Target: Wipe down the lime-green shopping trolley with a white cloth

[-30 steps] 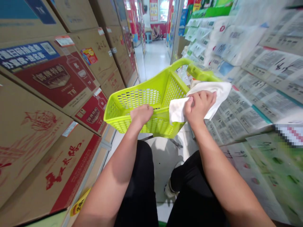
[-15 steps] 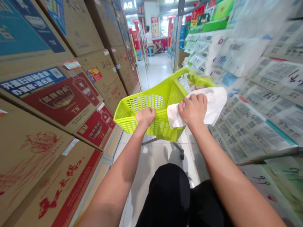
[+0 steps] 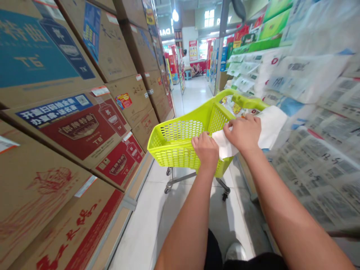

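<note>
A lime-green plastic shopping cart (image 3: pixel 177 157) stands sideways in the aisle on grey legs with casters. My left hand (image 3: pixel 206 149) is closed over the cart's near rim, close to its middle. Farther right, my right hand (image 3: pixel 244 131) presses a white cloth (image 3: pixel 271 125) onto the rim near the handle end, fingers curled over it. The cloth drapes out on both sides of that hand. Above it rises the green cart handle (image 3: pixel 250 101). The part of the rim beneath the cloth is hidden.
Stacked cardboard cartons (image 3: pixel 78 127) line the left side on a low ledge. Plastic-wrapped paper packs (image 3: pixel 317 157) are piled along the right, blurred. White floor tiles (image 3: pixel 194 93) run down the aisle to a blue stool (image 3: pixel 187 74) at the far end.
My left hand has slid right along the rim, closer to the cloth. The right hand stays on the cloth. The view has shifted, so the cart appears farther right and lower.
</note>
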{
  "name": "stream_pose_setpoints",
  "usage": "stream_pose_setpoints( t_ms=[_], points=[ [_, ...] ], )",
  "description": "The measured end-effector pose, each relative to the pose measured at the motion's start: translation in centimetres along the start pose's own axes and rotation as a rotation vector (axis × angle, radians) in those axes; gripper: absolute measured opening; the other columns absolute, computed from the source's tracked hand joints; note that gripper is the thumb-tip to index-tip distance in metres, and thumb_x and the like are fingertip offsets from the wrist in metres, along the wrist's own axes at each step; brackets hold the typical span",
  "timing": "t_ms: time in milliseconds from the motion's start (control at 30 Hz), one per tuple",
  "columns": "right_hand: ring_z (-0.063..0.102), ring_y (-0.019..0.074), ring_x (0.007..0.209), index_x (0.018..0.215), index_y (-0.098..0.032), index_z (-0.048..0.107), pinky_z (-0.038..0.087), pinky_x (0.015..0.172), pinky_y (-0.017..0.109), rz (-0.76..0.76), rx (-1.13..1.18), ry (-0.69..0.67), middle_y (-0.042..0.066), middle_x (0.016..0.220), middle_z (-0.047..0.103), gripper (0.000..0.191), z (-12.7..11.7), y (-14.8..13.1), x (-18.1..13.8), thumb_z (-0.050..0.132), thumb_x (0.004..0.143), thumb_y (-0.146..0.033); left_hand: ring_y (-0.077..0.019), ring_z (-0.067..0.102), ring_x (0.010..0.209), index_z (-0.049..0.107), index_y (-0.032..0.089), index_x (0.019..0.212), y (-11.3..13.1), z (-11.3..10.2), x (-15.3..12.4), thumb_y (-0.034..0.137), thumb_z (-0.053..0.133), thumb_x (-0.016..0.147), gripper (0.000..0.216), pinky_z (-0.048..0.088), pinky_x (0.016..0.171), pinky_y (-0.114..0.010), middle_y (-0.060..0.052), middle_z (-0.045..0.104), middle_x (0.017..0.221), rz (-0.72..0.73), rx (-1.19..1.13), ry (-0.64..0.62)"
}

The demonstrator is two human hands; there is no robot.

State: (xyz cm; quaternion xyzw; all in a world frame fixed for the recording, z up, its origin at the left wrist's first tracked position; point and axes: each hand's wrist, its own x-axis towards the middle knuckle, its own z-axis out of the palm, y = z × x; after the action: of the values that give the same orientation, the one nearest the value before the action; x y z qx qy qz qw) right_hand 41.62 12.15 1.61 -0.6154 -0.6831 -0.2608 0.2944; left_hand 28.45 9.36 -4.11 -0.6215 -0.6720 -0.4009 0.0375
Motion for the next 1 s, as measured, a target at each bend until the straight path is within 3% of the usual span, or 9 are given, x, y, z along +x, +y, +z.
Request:
stream_pose_setpoints(
  t_ms=[100, 233, 333, 467, 600, 733, 833, 1000],
  points=[
    [0.061, 0.0329, 0.094, 0.091, -0.015, 0.082, 0.036, 0.086, 0.047, -0.028, -0.009, -0.067, 0.017, 0.085, 0.075, 0.043, -0.4, 1.1, 0.5, 0.048, 0.094, -0.041, -0.0315, 0.057, 0.108, 0.065, 0.02, 0.103, 0.6, 0.5, -0.6, 0.031, 0.037, 0.103, 0.03, 0.036, 0.104, -0.046, -0.015, 0.069, 0.107, -0.009, 0.008, 0.058],
    [0.063, 0.0299, 0.089, 0.092, -0.018, 0.081, 0.036, 0.08, 0.042, -0.075, 0.009, -0.177, 0.015, 0.085, 0.075, 0.043, -0.8, 3.6, 1.5, 0.046, 0.095, -0.042, -0.0299, 0.058, 0.106, 0.064, 0.021, 0.099, 0.8, 0.1, -0.8, 0.031, 0.041, 0.102, 0.025, 0.038, 0.101, -0.045, -0.013, 0.069, 0.103, 0.002, 0.008, 0.015],
    [0.062, 0.0309, 0.097, 0.098, -0.017, 0.079, 0.037, 0.083, 0.041, -0.069, 0.019, -0.142, 0.015, 0.099, 0.076, 0.042, -1.0, 5.0, 1.6, 0.044, 0.097, -0.041, -0.0265, 0.059, 0.108, 0.063, 0.022, 0.102, 1.0, -0.5, -1.2, 0.028, 0.045, 0.101, 0.019, 0.038, 0.103, -0.041, -0.008, 0.071, 0.105, 0.027, -0.008, -0.038],
    [0.06, 0.0337, 0.108, 0.109, -0.016, 0.076, 0.036, 0.092, 0.044, -0.016, -0.054, -0.106, 0.017, 0.11, 0.074, 0.045, -0.9, 4.9, 1.0, 0.04, 0.1, -0.041, -0.0282, 0.059, 0.112, 0.063, 0.02, 0.104, 1.9, -1.2, -2.0, 0.028, 0.054, 0.094, 0.015, 0.038, 0.105, -0.043, -0.008, 0.071, 0.108, -0.001, 0.016, -0.071],
    [0.061, 0.0338, 0.104, 0.118, -0.014, 0.073, 0.036, 0.091, 0.046, -0.026, -0.132, -0.152, 0.019, 0.111, 0.073, 0.052, -0.6, 3.9, 0.5, 0.037, 0.103, -0.049, -0.0313, 0.062, 0.11, 0.062, 0.017, 0.108, 3.3, -1.4, -1.9, 0.03, 0.06, 0.088, 0.024, 0.043, 0.098, -0.046, -0.012, 0.071, 0.111, 0.056, 0.055, -0.124],
    [0.062, 0.0337, 0.103, 0.103, -0.016, 0.077, 0.036, 0.087, 0.044, -0.067, -0.178, -0.159, 0.019, 0.111, 0.072, 0.054, -0.2, 4.2, 0.4, 0.037, 0.103, -0.052, -0.0295, 0.068, 0.103, 0.061, 0.017, 0.111, 3.8, -1.2, -1.1, 0.029, 0.06, 0.088, 0.026, 0.048, 0.087, -0.041, -0.012, 0.072, 0.107, 0.151, 0.042, -0.204],
    [0.062, 0.0327, 0.101, 0.088, -0.02, 0.078, 0.035, 0.084, 0.043, -0.145, -0.144, -0.221, 0.014, 0.099, 0.075, 0.052, -0.1, 5.5, 0.5, 0.04, 0.103, -0.052, -0.0293, 0.069, 0.102, 0.061, 0.017, 0.111, 3.6, -0.9, -0.9, 0.029, 0.059, 0.089, 0.025, 0.05, 0.08, -0.038, -0.012, 0.072, 0.106, 0.201, 0.022, -0.233],
    [0.063, 0.0287, 0.092, 0.089, -0.021, 0.077, 0.034, 0.081, 0.04, -0.34, -0.041, -0.329, 0.01, 0.088, 0.076, 0.045, -0.6, 6.5, 0.4, 0.046, 0.101, -0.052, -0.0284, 0.066, 0.109, 0.058, 0.017, 0.117, 3.2, -1.6, -0.8, 0.024, 0.058, 0.086, 0.031, 0.051, 0.09, -0.037, -0.013, 0.069, 0.115, 0.264, -0.074, -0.268]
  ],
)
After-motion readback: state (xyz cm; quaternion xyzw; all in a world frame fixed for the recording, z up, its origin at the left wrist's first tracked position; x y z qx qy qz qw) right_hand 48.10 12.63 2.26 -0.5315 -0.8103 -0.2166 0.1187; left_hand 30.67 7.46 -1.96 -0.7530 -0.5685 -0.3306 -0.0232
